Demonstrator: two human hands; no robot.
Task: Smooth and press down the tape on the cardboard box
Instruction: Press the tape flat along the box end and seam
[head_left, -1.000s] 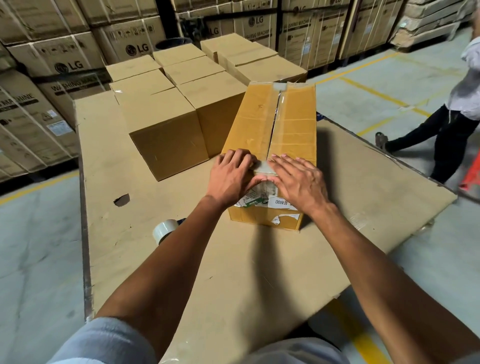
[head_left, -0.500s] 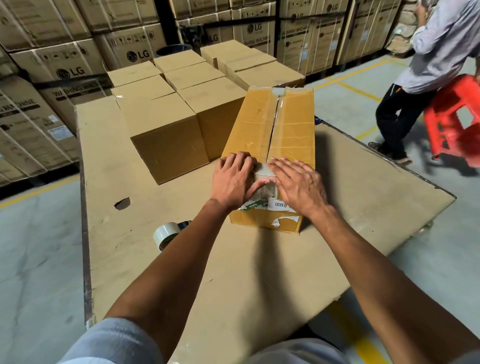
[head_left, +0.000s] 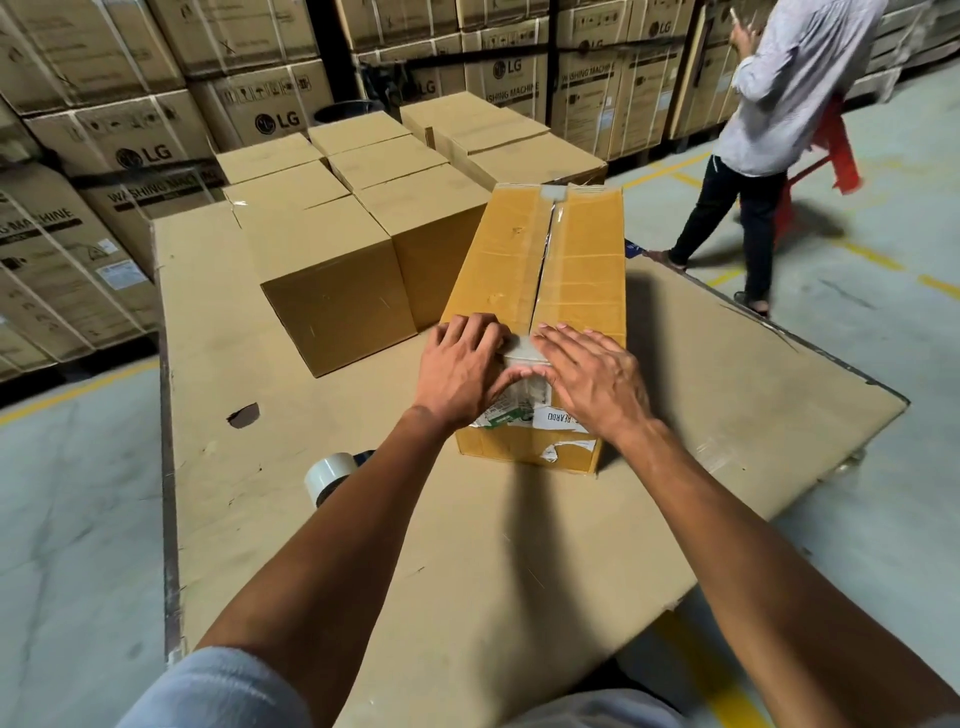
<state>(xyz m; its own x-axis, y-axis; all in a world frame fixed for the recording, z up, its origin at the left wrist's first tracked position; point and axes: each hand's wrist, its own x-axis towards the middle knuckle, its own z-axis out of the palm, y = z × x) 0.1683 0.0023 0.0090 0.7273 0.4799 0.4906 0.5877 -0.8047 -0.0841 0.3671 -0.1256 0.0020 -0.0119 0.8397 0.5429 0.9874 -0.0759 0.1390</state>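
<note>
Pressing the tape at the near edge of the box

Our left hand and right hand lie flat and open, gripping nothing, palms on the near end of the long cardboard box, which stands on the cardboard-covered table beside smaller cartons. The clear tape running along the centre seam looks thin and slick, prone to wrinkling; the flaps probably give slightly, so we would press with fingertips along the seam, not at the soft corners. A tape roll rests nearby.
</note>
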